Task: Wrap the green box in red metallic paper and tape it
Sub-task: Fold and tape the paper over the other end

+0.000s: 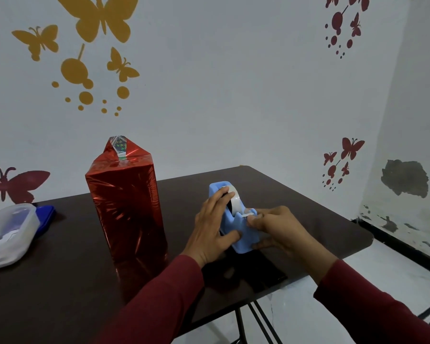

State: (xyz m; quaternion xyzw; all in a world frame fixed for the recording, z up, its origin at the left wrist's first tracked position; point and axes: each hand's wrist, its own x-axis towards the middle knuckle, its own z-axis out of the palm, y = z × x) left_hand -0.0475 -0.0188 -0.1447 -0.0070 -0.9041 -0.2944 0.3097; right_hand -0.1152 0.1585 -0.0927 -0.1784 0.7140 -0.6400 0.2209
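Observation:
A tall box wrapped in red metallic paper (127,209) stands upright on the dark table (60,281), left of centre. Its top flaps are folded up into a peak, and none of the green box shows. To its right sits a light blue tape dispenser (238,232) holding a roll of white tape (235,198). My left hand (212,229) grips the dispenser's left side, fingers over the roll. My right hand (277,228) pinches the tape end at the cutter.
A clear plastic container (8,232) with a blue lid (45,217) beside it sits at the table's left edge. The table's right edge and corner lie just beyond my right hand, with white floor below. A wall stands close behind the table.

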